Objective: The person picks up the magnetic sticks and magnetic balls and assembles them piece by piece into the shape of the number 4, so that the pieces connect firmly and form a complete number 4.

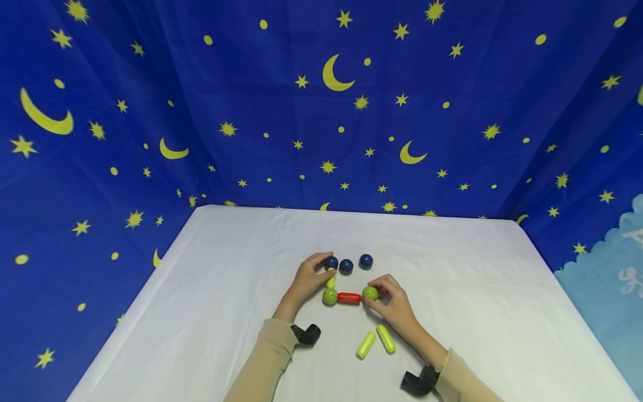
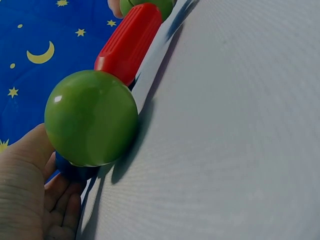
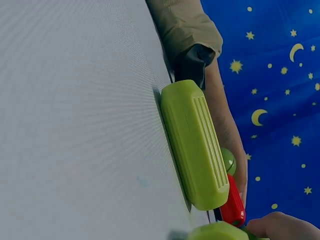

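My left hand grips a dark blue ball at the far end of a yellow-green rod. That rod's near end meets a green ball, which also joins a red ribbed rod, so the pieces form an L on the table. At the red rod's right end, my right hand pinches a second green ball between thumb and fingers. In the left wrist view the corner green ball partly hides the blue ball.
Two more dark blue balls lie just right of the held one. Closer to me are two loose yellow-green rods, below the right hand. A white cloth covers the table, with a starry blue curtain behind.
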